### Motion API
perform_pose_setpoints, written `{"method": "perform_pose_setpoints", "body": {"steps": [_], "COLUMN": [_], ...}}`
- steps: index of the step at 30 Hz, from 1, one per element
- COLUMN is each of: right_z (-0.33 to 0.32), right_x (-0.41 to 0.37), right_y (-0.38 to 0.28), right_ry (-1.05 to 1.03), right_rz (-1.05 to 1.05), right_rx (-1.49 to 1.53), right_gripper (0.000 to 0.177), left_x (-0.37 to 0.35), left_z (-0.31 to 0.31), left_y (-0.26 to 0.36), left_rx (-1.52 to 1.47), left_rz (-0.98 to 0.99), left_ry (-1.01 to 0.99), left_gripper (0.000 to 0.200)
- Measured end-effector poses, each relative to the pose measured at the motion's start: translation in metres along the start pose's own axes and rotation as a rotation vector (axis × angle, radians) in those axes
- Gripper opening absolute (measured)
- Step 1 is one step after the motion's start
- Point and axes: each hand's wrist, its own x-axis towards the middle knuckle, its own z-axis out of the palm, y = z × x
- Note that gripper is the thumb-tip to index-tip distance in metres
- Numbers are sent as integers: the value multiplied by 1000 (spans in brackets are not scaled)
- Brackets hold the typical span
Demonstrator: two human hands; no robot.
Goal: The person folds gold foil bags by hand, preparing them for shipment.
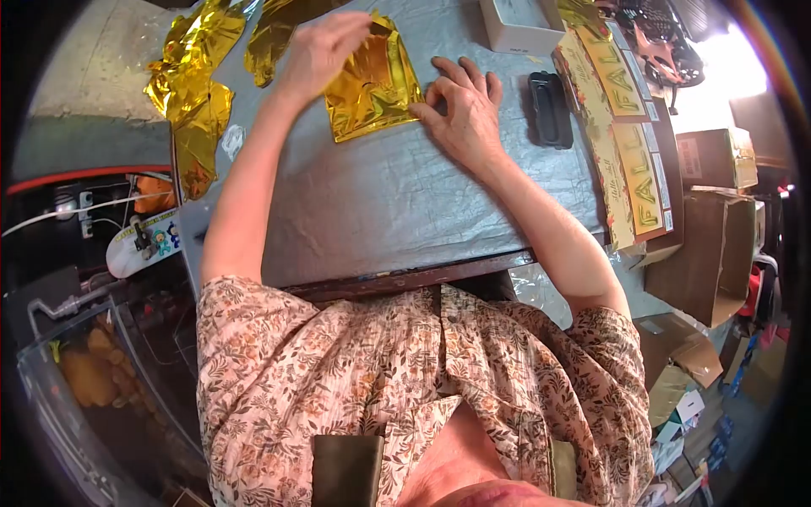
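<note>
A shiny gold foil piece (pixel 374 80), folded to a rough rectangle and creased, lies on the grey covered table (pixel 380 203). My left hand (pixel 325 52) is over its upper left side, its fingertips smeared by motion at the top edge. Spread on the table to the right, my right hand (pixel 465 106) is open, with the thumb tip at the foil's right edge. A small black tray (pixel 551 110) lies just right of that hand.
Crumpled gold foil (pixel 198 84) spreads along the table's left edge, and more gold foil (pixel 274 38) lies at the back. A white box (pixel 524 29) stands at the far side. Printed packages (pixel 638 173) line the right edge, with cardboard boxes (pixel 710 245) beyond.
</note>
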Motion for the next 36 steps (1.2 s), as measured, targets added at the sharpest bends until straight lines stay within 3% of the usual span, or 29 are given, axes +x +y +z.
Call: {"method": "perform_pose_setpoints", "body": {"steps": [5, 12, 15, 17, 21, 24, 29, 34, 36], "right_z": [1, -7, -11, -5, 22, 32, 28, 37, 29], "right_x": [1, 4, 13, 24, 37, 42, 54, 71, 78], "right_y": [2, 1, -4, -6, -1, 5, 9, 31, 19], "right_ry": [-6, -43, -95, -77, -111, -151, -165, 59, 48], "right_rz": [-20, -53, -81, -243, -291, -206, -45, -7, 55], "right_rx": [-31, -62, -112, -300, -354, -325, -58, 163, 19], "right_gripper": [30, 33, 45, 56, 56, 55, 45, 31, 30], "left_x": [-47, -53, -56, -57, -59, -74, -111, -120, -121], "left_z": [5, 16, 20, 20, 18, 4, -8, -1, 0], "left_y": [34, 36, 35, 35, 30, 26, 45, 55, 56], "left_rx": [52, 188, 178, 173, 77, 47, 200, 251, 233], "left_rz": [-61, -69, -56, -69, -79, -180, -288, -273, -284], "left_ry": [-320, -282, -190, -234, -120, -25, -100, -184, -188], "left_gripper": [51, 53, 54, 55, 58, 59, 67, 74, 75]}}
